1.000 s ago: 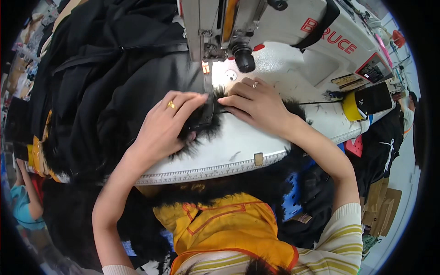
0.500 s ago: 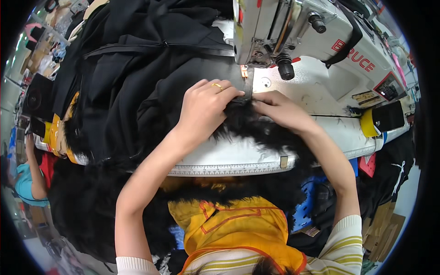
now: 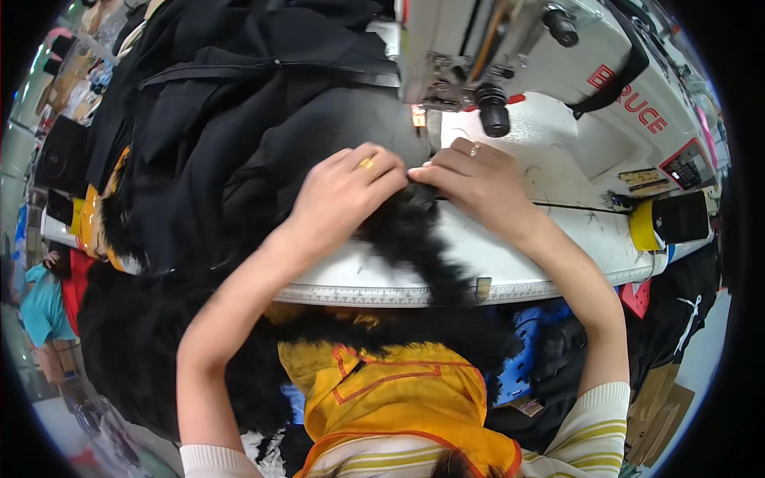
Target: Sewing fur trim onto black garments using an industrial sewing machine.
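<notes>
A large black cloth garment point(image 3: 215, 151) covers the left half of the sewing table, its folds bunched up. Black fur trim point(image 3: 414, 239) runs from its edge down over the table front. My left hand point(image 3: 351, 187), a gold ring on one finger, is closed on the garment's edge where the fur joins it. Close beside it my right hand point(image 3: 478, 183) pinches the same edge, the fingertips of both hands nearly meeting. Just beyond them stands the white sewing machine point(image 3: 542, 72), its needle area point(image 3: 418, 117) lit orange over the cloth. Some fingertips are hidden in the fur.
A measuring tape strip point(image 3: 382, 295) lines the table's front edge. Black boxes with yellow bands stand at the right point(image 3: 677, 219) and left ends. Black fur lies over my lap on a yellow apron point(image 3: 390, 390). Another person in a turquoise top point(image 3: 48, 307) is at far left.
My right hand has turned over and come in toward the left hand, now gripping the edge. The fur trim has swung left, away from my right forearm.
</notes>
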A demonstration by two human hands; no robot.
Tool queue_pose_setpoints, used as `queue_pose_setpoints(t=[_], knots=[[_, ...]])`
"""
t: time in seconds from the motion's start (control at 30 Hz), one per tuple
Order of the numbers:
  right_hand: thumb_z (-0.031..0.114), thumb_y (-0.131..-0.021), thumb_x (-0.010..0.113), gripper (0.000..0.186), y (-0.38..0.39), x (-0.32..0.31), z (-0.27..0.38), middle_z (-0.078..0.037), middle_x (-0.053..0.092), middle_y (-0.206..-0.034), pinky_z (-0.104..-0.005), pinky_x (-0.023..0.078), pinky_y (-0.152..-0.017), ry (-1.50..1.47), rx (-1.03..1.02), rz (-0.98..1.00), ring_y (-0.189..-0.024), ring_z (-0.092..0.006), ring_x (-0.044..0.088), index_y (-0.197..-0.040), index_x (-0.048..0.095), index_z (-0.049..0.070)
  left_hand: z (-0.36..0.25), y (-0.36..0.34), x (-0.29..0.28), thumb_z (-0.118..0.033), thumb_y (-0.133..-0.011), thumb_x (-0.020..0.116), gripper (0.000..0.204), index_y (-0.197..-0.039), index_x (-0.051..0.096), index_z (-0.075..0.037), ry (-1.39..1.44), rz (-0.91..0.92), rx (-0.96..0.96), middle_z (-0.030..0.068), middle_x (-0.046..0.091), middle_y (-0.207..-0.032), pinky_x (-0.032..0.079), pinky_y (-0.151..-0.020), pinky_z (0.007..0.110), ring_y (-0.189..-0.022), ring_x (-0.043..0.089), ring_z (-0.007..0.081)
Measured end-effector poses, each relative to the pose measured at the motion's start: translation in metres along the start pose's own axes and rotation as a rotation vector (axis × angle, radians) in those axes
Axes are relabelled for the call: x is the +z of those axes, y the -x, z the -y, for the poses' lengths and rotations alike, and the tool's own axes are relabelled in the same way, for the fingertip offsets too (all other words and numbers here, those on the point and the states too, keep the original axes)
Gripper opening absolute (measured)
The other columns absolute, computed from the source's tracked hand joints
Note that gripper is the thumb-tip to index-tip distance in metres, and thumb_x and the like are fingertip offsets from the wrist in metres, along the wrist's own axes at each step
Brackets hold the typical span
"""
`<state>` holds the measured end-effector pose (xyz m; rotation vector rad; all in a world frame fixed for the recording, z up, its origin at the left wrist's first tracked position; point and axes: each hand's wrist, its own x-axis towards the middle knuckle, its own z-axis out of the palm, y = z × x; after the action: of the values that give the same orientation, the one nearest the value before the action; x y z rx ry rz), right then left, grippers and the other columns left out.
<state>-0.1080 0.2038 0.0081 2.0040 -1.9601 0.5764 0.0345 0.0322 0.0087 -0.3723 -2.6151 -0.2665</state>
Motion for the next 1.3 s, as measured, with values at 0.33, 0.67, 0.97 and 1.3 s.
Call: queue_pose_setpoints(t=[0.33, 0.67, 0.97, 1.3], knots=[[0.015, -0.071, 0.059, 0.031, 0.011, 0.009, -0.028, 0.007, 0.06, -0.101, -0.0243, 0.05, -0.076, 0.109, -0.113, -0.005, -0.098, -0.0106, 0.058, -0.101, 0.063, 0.017, 0.016, -0.005, -0.021, -0.009, -0.073, 0.057, 0.028, -0.1, 0.064, -0.004, -0.005, 0.203, 0.138, 0.0065, 0.063, -0.106, 0.052, -0.083, 0.033, -0.102, 0.062, 0.023], [0.019, -0.071, 0.058, 0.008, 0.009, -0.008, -0.059, 0.003, 0.053, -0.075, -0.0297, 0.049, -0.068, 0.217, -0.011, -0.075, -0.071, -0.015, 0.059, -0.078, 0.057, 0.017, 0.063, -0.039, 0.007, -0.009, -0.07, 0.062, 0.018, -0.087, 0.064, -0.009, -0.005, -0.052, 0.332, -0.0013, 0.063, -0.095, 0.047, -0.073, 0.028, -0.088, 0.06, 0.0143], [0.019, -0.07, 0.058, 0.001, 0.013, -0.009, -0.057, 0.002, 0.055, -0.065, -0.0315, 0.047, -0.052, 0.098, 0.155, -0.111, -0.065, -0.0189, 0.061, -0.069, 0.059, 0.019, 0.069, -0.036, 0.007, -0.011, -0.067, 0.058, 0.031, -0.095, 0.07, -0.018, -0.027, -0.034, 0.175, -0.0045, 0.065, -0.086, 0.039, -0.065, 0.026, -0.085, 0.06, 0.0101], [0.022, -0.069, 0.059, 0.004, 0.02, 0.008, -0.066, 0.003, 0.054, -0.064, -0.0317, 0.045, -0.05, 0.159, 0.069, -0.077, -0.058, -0.0181, 0.058, -0.072, 0.059, 0.02, 0.062, -0.04, -0.004, -0.006, -0.068, 0.06, 0.033, -0.097, 0.07, -0.016, 0.035, 0.06, 0.117, -0.001, 0.068, -0.097, 0.046, -0.085, 0.027, -0.093, 0.062, 0.015]])
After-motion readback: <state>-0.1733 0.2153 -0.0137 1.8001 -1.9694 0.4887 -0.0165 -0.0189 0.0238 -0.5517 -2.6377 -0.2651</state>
